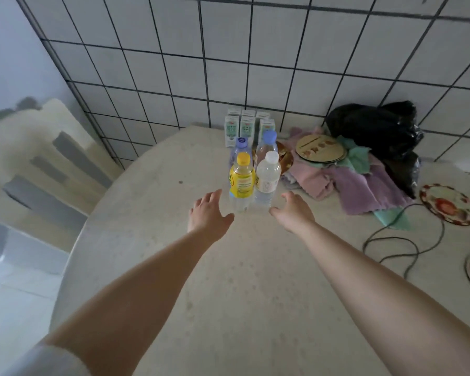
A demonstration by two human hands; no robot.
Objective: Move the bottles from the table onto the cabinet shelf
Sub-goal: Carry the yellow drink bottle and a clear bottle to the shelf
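Observation:
Several plastic bottles stand upright in a tight cluster on the round pale table (pixel 174 267). In front are a yellow-capped bottle with a yellow label (pixel 242 180) and a white-capped clear bottle (pixel 267 177). Behind them stand two blue-capped clear bottles, one on the left (pixel 240 147) and one on the right (pixel 267 143). My left hand (pixel 208 213) hovers just left of the yellow bottle, fingers spread, holding nothing. My right hand (pixel 293 211) is just right of the white-capped bottle, fingers relaxed and empty. No cabinet shelf is in view.
Small drink cartons (pixel 246 127) stand against the tiled wall behind the bottles. To the right lie a pile of coloured cloths (pixel 350 183), a round board (pixel 320 147), a black bag (pixel 375 126), patterned plates (pixel 448 204) and a cable (pixel 391 240). A chair (pixel 44 169) stands at left.

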